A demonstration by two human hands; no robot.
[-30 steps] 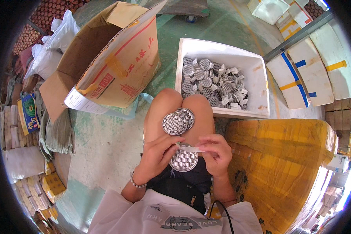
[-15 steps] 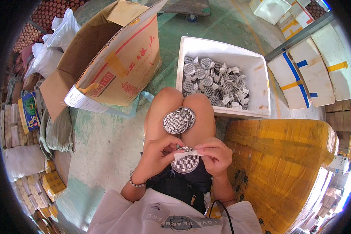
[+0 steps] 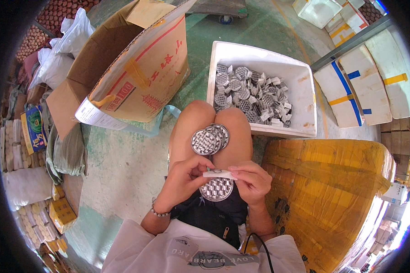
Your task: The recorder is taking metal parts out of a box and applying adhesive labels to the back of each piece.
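Over my lap, a round silvery disc with a checkered raised pattern hangs between my hands. A white paper strip lies across its top edge. My left hand pinches the left end of the strip at the disc's rim, its fingertips partly hidden. On the other side, my right hand grips the strip's right end between thumb and fingers. Several similar discs rest in an overlapping stack on my thighs, just beyond my hands.
Ahead to the right stands a white foam box holding many discs with white tags. A large open carton is ahead on the left. Close at my right is a box wrapped in yellow tape. Sacks line the far left.
The paper strip has gone from slanted over the disc's face to nearly level along its top edge, uncovering more of the pattern. Both hands stay in nearly the same place.
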